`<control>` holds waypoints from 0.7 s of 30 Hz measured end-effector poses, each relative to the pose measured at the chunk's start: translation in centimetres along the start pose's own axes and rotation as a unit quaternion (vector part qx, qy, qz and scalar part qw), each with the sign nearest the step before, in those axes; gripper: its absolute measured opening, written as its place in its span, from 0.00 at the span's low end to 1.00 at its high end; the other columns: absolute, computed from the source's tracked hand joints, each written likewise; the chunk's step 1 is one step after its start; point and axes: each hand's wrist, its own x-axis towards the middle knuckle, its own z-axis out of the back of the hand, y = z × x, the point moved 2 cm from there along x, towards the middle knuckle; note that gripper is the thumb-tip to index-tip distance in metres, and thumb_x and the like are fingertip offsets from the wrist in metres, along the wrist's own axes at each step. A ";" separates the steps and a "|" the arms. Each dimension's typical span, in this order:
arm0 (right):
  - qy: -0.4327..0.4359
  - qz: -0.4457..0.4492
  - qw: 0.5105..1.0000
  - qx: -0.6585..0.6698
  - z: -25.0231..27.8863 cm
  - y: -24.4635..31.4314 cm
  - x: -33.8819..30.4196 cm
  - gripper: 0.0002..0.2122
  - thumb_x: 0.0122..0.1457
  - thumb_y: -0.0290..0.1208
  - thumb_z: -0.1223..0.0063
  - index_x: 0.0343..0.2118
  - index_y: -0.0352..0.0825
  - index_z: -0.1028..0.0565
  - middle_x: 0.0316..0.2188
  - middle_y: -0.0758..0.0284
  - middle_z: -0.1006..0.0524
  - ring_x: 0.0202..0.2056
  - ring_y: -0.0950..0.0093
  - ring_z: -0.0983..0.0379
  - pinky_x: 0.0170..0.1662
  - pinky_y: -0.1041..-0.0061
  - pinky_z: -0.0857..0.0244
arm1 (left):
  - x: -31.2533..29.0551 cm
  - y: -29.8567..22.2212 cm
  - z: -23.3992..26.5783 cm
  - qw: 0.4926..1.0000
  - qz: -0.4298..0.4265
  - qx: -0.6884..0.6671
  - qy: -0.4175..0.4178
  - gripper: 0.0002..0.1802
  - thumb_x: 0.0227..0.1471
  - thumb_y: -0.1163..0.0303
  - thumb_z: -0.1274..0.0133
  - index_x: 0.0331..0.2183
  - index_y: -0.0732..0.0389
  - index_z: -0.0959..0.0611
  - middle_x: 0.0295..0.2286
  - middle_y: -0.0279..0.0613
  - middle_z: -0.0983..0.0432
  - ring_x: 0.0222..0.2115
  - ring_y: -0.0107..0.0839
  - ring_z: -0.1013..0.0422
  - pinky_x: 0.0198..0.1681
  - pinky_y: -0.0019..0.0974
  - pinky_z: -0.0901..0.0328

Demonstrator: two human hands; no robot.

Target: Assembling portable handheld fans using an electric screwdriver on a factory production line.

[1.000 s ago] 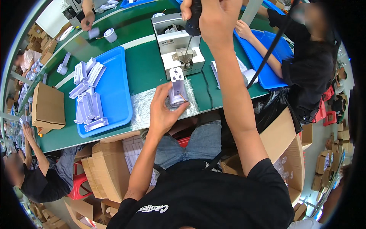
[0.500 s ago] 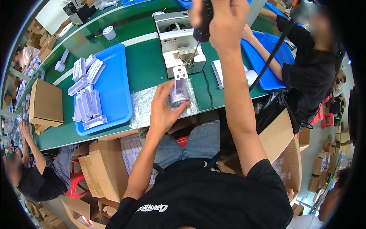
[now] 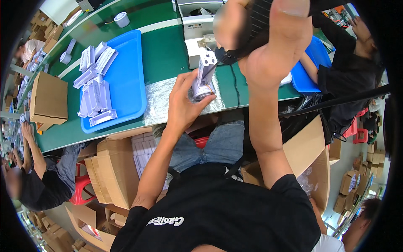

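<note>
Left hand pinches a likely light, stiff housing by its base, the surest hold; right hand clasps a driver.

At 12 o'clock, the pale front panel of the grey-white bench machine bears one line of bold dark capitals, with a smaller, fainter line of characters just beneath it. Toward 7 o'clock, the chest of the wearer's black T-shirt carries a short white word in chunky, slightly slanting letters. At 10 o'clock, greyish capitals run along the long faces of several narrow pale housings heaped in the blue tray, some too small to make out.
</note>
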 end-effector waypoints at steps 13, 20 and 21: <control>0.020 0.010 0.999 0.037 0.0 -1.3 -0.4 0.31 0.70 0.50 0.42 0.56 0.21 0.34 0.22 0.67 0.24 0.17 0.83 0.31 0.20 0.86 0.39 | -0.1 -0.7 0.2 1.000 0.002 -0.011 0.010 0.42 0.38 0.74 0.23 0.58 0.64 0.20 0.48 0.49 0.23 0.48 0.48 0.23 0.53 0.44 0.28; 0.097 0.055 0.993 -0.038 0.9 -2.0 -0.6 0.22 0.70 0.40 0.41 0.53 0.26 0.33 0.21 0.67 0.26 0.17 0.83 0.31 0.21 0.83 0.40 | -0.3 -0.7 0.1 1.000 -0.001 -0.014 0.012 0.42 0.39 0.74 0.23 0.58 0.64 0.20 0.48 0.48 0.23 0.48 0.48 0.23 0.53 0.44 0.28; 0.079 0.023 0.997 -0.011 0.5 -2.0 -0.7 0.20 0.71 0.38 0.41 0.53 0.27 0.33 0.21 0.67 0.26 0.17 0.82 0.32 0.21 0.82 0.40 | -0.2 -0.6 0.1 1.000 -0.001 -0.012 0.011 0.42 0.39 0.74 0.23 0.58 0.64 0.20 0.48 0.48 0.23 0.48 0.48 0.23 0.53 0.44 0.28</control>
